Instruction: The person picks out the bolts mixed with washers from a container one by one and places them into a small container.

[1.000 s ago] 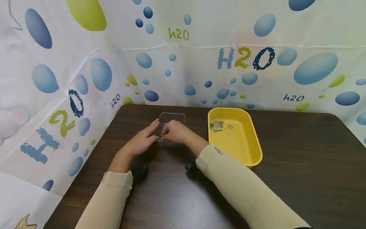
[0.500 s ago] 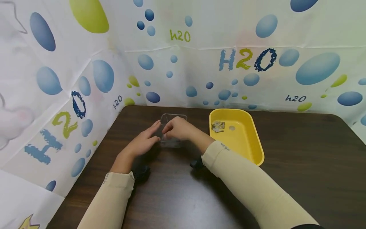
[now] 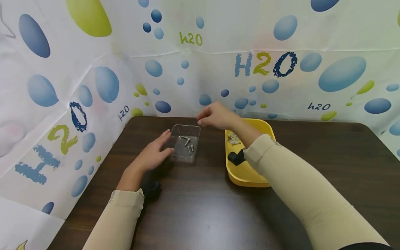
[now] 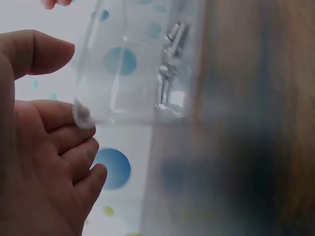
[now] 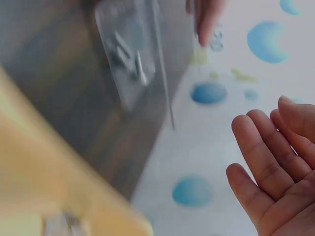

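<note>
A clear plastic box (image 3: 178,150) stands on the table with several metal screws (image 3: 187,141) lying in it. My left hand (image 3: 151,152) is at the box's left side, thumb apart from the fingers. In the left wrist view its fingertips appear to touch a corner of the box. Over the gap between the box and a yellow tray (image 3: 247,181), my right hand (image 3: 218,116) hovers at the back. Its fingers are loosely bent and hold nothing in the right wrist view. Metal pieces (image 3: 233,139) lie in the tray, partly hidden by the right forearm.
A dark wood table (image 3: 193,208) carries everything. Behind it and along its left side hangs a white sheet (image 3: 218,41) with blue and green spots. A dark wrist device (image 3: 236,158) sits under the right wrist, above the tray.
My right hand has left the clear box and moved right and up toward the yellow tray, uncovering the screws inside the box. The left hand has stayed beside the box.
</note>
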`<state>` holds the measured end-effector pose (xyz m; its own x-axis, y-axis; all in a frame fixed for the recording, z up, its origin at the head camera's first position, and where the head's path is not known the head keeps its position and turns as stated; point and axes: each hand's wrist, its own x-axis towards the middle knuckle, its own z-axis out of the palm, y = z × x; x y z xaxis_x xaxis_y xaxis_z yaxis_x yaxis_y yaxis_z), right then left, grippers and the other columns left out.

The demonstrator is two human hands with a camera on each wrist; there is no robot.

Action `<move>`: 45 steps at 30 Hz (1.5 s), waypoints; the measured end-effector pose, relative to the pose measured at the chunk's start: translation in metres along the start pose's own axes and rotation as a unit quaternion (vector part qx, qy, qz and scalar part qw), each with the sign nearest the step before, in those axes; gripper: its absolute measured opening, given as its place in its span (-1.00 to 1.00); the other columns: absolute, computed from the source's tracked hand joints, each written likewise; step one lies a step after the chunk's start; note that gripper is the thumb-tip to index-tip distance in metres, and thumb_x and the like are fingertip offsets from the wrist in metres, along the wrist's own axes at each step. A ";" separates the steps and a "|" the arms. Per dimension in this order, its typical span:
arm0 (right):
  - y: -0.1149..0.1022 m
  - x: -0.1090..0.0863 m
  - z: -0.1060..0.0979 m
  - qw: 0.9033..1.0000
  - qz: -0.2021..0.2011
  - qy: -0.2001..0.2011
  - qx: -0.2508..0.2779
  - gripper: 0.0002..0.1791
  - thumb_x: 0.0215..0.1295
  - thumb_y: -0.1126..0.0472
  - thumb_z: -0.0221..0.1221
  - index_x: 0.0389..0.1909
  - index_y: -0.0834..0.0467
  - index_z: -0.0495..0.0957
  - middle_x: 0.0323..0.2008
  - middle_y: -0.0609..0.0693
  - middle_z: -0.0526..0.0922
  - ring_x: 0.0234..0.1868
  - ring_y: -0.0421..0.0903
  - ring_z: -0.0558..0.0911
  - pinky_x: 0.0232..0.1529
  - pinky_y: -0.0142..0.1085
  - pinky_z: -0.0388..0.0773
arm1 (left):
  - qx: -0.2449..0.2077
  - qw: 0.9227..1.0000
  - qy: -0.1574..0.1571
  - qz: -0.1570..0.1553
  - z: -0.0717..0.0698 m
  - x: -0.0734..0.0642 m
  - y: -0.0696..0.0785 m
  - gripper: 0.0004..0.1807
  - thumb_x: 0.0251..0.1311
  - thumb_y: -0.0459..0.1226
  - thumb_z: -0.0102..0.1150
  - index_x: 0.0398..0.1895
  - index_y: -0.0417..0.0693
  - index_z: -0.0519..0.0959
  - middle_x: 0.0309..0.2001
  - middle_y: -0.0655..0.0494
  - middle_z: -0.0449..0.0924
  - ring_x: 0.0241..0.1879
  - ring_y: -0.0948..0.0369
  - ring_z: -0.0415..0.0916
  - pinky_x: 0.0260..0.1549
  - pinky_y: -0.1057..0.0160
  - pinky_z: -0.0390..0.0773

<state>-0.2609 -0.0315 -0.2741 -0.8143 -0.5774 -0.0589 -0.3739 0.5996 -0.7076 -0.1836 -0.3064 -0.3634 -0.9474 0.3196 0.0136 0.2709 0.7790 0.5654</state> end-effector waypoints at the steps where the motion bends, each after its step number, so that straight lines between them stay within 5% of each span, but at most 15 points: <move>1: 0.003 -0.002 -0.008 1.000 0.003 0.006 -0.004 -0.66 0.37 0.11 0.20 0.09 0.13 0.64 -0.07 0.03 0.74 -0.05 -0.05 0.67 0.10 -0.13 0.58 | 0.005 1.000 0.005 -0.001 0.000 0.000 0.002 -0.25 0.40 -0.09 -0.05 0.55 -0.21 0.02 0.59 -0.04 -0.13 0.55 -0.07 -0.11 0.44 -0.19 0.01; 9: 0.040 -0.021 -0.047 0.998 0.040 0.035 -0.043 -0.68 0.38 0.14 0.19 0.06 0.19 0.65 -0.04 0.13 0.72 -0.01 0.07 0.66 0.15 -0.04 0.55 | 0.023 0.999 0.017 0.021 0.004 0.004 0.059 -0.15 0.36 0.07 0.01 0.58 -0.07 -0.03 0.60 0.15 -0.21 0.57 0.09 -0.21 0.46 -0.14 0.02; 15: 0.076 -0.032 -0.050 0.993 0.083 0.032 -0.080 -0.67 0.37 0.14 0.22 0.07 0.21 0.64 -0.04 0.14 0.71 -0.03 0.08 0.65 0.14 -0.01 0.55 | 0.033 0.997 -0.018 0.069 0.032 0.016 0.113 -0.16 0.36 0.15 0.00 0.58 0.04 0.01 0.60 0.27 -0.19 0.56 0.19 -0.16 0.46 -0.09 0.05; 19: 0.094 -0.034 -0.045 0.987 0.107 0.009 -0.118 -0.66 0.35 0.14 0.23 0.06 0.21 0.64 -0.06 0.14 0.71 -0.09 0.06 0.67 0.10 -0.04 0.59 | 0.038 0.994 -0.048 0.091 0.057 0.024 0.134 -0.14 0.35 0.19 -0.02 0.58 0.05 0.00 0.60 0.25 -0.19 0.56 0.24 -0.18 0.47 0.02 0.07; 26: 0.106 -0.028 -0.032 0.977 0.129 -0.052 -0.160 -0.67 0.32 0.19 0.24 0.03 0.26 0.65 -0.26 0.14 0.72 -0.26 0.03 0.69 -0.07 -0.16 0.64 | 0.083 0.988 -0.088 0.092 0.079 0.023 0.142 -0.09 0.33 0.20 0.01 0.58 -0.02 -0.02 0.60 0.15 -0.17 0.56 0.19 -0.14 0.46 0.07 0.10; 31: 0.115 -0.027 -0.030 0.968 0.162 -0.079 -0.175 -0.82 0.30 0.20 0.24 -0.21 0.25 0.67 -0.54 0.11 0.67 -0.43 0.01 0.63 -0.26 -0.27 0.55 | 0.094 0.986 -0.101 0.098 0.086 0.027 0.143 -0.06 0.31 0.23 0.02 0.57 -0.06 0.00 0.59 0.10 -0.14 0.55 0.13 -0.08 0.46 0.06 0.12; 38: 0.122 -0.026 -0.028 0.969 0.174 -0.062 -0.162 -0.72 0.27 0.12 0.31 -0.08 0.20 0.66 -0.38 0.06 0.67 -0.38 -0.07 0.64 -0.30 -0.33 0.61 | 0.083 0.986 -0.107 0.094 0.084 0.030 0.142 0.03 0.24 0.28 0.08 0.58 -0.04 -0.06 0.61 0.12 -0.21 0.56 0.16 -0.14 0.46 0.07 0.11; 45: 0.127 -0.023 -0.024 0.971 0.165 -0.056 -0.161 -0.82 0.26 0.19 0.31 -0.19 0.20 0.66 -0.47 0.05 0.62 -0.45 -0.06 0.57 -0.41 -0.36 0.53 | 0.083 0.986 -0.106 0.096 0.083 0.031 0.140 0.07 0.20 0.31 0.08 0.59 -0.01 -0.10 0.61 0.09 -0.22 0.56 0.16 -0.16 0.47 0.06 0.09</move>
<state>-0.3003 0.0707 -0.3458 -0.8664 -0.3705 -0.3348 -0.2351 0.8942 -0.3810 -0.1606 -0.1429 -0.3519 -0.8244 0.5611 -0.0752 0.4819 0.7653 0.4267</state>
